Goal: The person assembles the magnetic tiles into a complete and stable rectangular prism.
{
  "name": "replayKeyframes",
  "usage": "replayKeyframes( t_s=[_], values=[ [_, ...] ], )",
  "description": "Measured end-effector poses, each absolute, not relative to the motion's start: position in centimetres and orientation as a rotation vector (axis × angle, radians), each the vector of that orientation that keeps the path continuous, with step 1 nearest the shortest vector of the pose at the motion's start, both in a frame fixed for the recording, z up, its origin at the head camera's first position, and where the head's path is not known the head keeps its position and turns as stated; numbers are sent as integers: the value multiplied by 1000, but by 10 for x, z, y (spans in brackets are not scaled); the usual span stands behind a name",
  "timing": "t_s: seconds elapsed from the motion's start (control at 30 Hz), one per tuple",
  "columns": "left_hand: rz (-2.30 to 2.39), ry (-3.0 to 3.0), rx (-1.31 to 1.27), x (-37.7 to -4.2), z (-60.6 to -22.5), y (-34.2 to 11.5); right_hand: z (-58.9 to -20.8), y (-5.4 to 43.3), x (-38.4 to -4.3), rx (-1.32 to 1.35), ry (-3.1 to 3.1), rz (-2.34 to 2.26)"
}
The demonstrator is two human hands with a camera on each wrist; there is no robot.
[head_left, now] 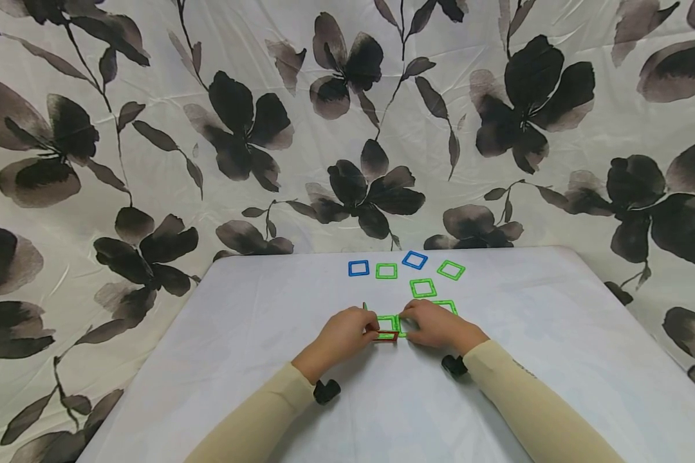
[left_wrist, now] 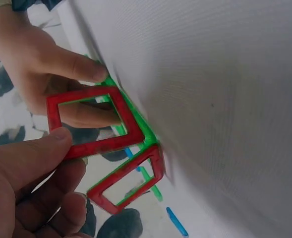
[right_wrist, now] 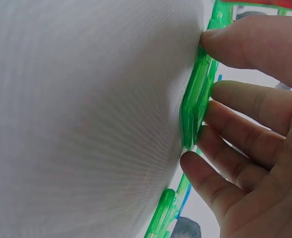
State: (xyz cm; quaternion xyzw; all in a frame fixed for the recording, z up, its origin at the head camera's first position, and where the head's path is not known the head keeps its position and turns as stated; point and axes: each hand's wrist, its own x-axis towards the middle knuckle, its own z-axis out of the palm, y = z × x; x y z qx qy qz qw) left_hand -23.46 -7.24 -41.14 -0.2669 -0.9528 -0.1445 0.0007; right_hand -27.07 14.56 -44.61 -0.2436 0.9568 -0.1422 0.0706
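Near the middle of the table, my left hand [head_left: 347,332] pinches a red square tile frame [left_wrist: 131,116] between thumb and fingers. That tile stands up along the edge of green square frames [left_wrist: 148,136] lying on the white cloth. A second red square frame [left_wrist: 158,161] also rises from the green edge, beside the first. My right hand [head_left: 437,323] holds another green square frame [right_wrist: 195,91], thumb on one end and fingertips along its side. This frame lies against the neighbouring green one. Part of it is hidden under the right hand in the head view.
Farther back lie loose square frames: blue ones [head_left: 359,274] [head_left: 407,259] and green ones [head_left: 387,277] [head_left: 444,267] [head_left: 424,295]. One more green frame [head_left: 454,308] lies partly behind the right hand. A floral cloth [head_left: 301,218] hangs beyond the white table [head_left: 237,308].
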Motion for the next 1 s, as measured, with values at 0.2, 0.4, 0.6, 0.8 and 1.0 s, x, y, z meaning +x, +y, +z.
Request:
replayKeyframes(
  t_s=[0.2, 0.4, 0.6, 0.8, 1.0],
  values=[
    [-427, -2954, -847, -234, -411, -72, -446, 145, -271, -736, 2879, -415],
    [-425, -2973, -825, -233, -409, -73, -445, 144, -271, -732, 2876, -409],
    [-430, -2978, -805, -236, -411, -73, -444, 143, -271, -721, 2878, -407],
    [-440, -2998, -783, -241, -412, -73, -441, 143, -268, -707, 2870, -464],
    [-446, -3014, -769, -242, -413, -72, -435, 142, -264, -761, 2844, -576]
  ],
)
